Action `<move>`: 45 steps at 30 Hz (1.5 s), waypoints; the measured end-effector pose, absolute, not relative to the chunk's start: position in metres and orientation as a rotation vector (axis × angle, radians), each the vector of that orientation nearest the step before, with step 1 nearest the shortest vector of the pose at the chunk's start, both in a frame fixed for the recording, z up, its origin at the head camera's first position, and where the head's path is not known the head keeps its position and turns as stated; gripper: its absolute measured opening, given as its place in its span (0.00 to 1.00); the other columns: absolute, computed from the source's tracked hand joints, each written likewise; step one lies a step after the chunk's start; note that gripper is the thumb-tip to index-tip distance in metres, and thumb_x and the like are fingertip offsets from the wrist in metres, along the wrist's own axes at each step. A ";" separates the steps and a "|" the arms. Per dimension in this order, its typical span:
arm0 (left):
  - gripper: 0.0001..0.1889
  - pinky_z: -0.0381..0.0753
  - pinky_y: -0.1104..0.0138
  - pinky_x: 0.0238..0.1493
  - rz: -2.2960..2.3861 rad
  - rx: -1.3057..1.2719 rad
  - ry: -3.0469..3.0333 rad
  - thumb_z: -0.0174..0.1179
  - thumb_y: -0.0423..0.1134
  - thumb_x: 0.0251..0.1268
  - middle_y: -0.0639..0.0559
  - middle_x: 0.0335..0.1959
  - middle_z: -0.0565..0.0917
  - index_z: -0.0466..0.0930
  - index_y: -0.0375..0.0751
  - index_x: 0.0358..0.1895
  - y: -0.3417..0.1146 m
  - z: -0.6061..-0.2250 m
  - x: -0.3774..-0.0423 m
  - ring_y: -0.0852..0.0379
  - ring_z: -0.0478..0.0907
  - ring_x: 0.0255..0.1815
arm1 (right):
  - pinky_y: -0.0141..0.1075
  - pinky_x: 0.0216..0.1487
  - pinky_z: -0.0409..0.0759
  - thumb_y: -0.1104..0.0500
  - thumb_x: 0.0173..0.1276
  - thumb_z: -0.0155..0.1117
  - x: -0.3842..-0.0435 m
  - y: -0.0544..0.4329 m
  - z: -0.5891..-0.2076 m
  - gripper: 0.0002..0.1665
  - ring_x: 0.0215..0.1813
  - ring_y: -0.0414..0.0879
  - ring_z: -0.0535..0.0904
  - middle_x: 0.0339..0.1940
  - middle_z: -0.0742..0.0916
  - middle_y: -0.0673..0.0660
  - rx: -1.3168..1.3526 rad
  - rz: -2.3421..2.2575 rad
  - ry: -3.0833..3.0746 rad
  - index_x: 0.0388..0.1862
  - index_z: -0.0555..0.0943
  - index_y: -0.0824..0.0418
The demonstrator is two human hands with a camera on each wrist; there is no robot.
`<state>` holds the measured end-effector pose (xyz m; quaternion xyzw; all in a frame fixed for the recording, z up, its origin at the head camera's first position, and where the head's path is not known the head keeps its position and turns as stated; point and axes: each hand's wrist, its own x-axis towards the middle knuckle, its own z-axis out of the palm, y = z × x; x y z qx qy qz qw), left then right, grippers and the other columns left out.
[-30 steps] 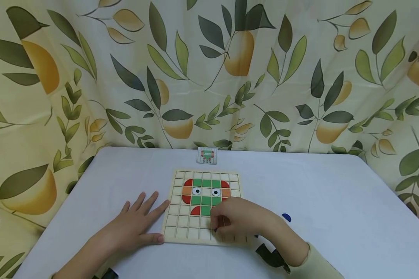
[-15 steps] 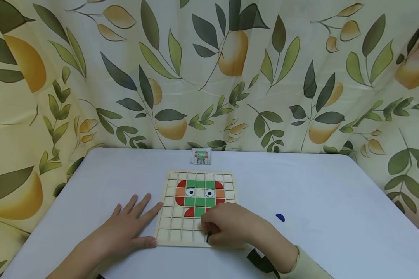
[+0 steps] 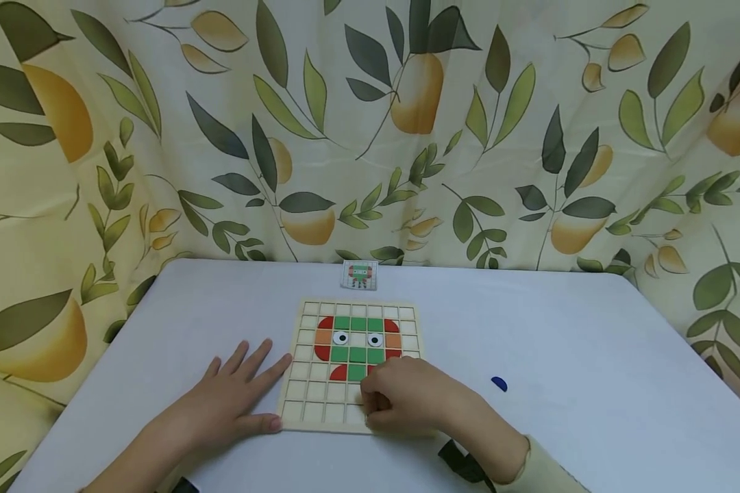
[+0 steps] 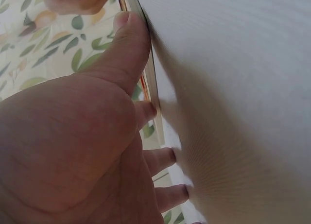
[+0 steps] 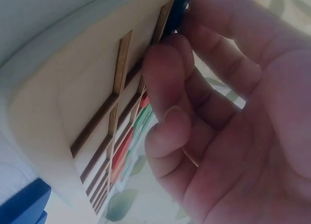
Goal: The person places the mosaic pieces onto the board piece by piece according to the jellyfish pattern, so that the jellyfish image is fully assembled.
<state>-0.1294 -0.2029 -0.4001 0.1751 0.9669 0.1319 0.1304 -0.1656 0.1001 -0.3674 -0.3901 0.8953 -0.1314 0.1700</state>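
Note:
A pale wooden grid board (image 3: 314, 413) lies on the table, with green, red and orange tiles and two eye tiles forming a face. My left hand (image 3: 234, 394) spreads its fingers along the board's left side, thumb and fingertips at the edge; the left wrist view shows the thumb (image 4: 129, 49) against the rim. Over the lower right of the grid is my right hand (image 3: 407, 394), fingers curled. In the right wrist view its thumb and a finger pinch a dark blue piece (image 5: 177, 12) right at the grid cells. From the head view that piece is hidden.
A dark blue half-round piece (image 3: 499, 383) lies on the white table to the right. Blue pieces (image 5: 26, 202) lie beside the board in the right wrist view. A small picture card (image 3: 360, 275) stands behind the board, before a leaf-patterned curtain (image 3: 370, 137).
My right hand has shifted slightly toward the board's near edge. The dark piece visible at its fingertips half a second ago is now covered. The left hand stays in place.

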 end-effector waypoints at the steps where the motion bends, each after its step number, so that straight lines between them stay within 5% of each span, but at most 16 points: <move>1: 0.49 0.44 0.27 0.68 0.386 0.509 2.807 0.55 0.76 0.54 0.45 0.82 0.50 0.55 0.63 0.79 -0.203 -0.400 -0.130 0.31 0.41 0.81 | 0.29 0.27 0.70 0.55 0.62 0.71 -0.166 0.101 -0.368 0.12 0.24 0.33 0.70 0.18 0.75 0.38 -1.108 -0.375 2.546 0.23 0.78 0.42; 21: 0.49 0.43 0.27 0.68 0.367 0.495 2.792 0.57 0.76 0.54 0.44 0.82 0.51 0.56 0.63 0.79 -0.198 -0.404 -0.129 0.31 0.41 0.80 | 0.30 0.29 0.70 0.61 0.55 0.73 -0.162 0.104 -0.371 0.13 0.27 0.35 0.70 0.22 0.77 0.40 -1.078 -0.347 2.579 0.28 0.79 0.44; 35: 0.50 0.44 0.27 0.68 0.348 0.496 2.809 0.54 0.78 0.53 0.45 0.82 0.50 0.55 0.63 0.79 -0.205 -0.403 -0.128 0.30 0.42 0.80 | 0.30 0.30 0.69 0.61 0.64 0.66 -0.174 0.115 -0.361 0.10 0.27 0.35 0.71 0.22 0.76 0.43 -1.000 -0.491 2.412 0.37 0.81 0.44; 45: 0.50 0.45 0.26 0.67 0.336 0.512 2.811 0.54 0.77 0.55 0.43 0.82 0.50 0.54 0.61 0.79 -0.202 -0.402 -0.132 0.30 0.41 0.80 | 0.40 0.33 0.73 0.59 0.55 0.78 -0.196 0.157 -0.342 0.14 0.33 0.45 0.75 0.27 0.81 0.50 -0.565 -0.377 2.559 0.35 0.81 0.48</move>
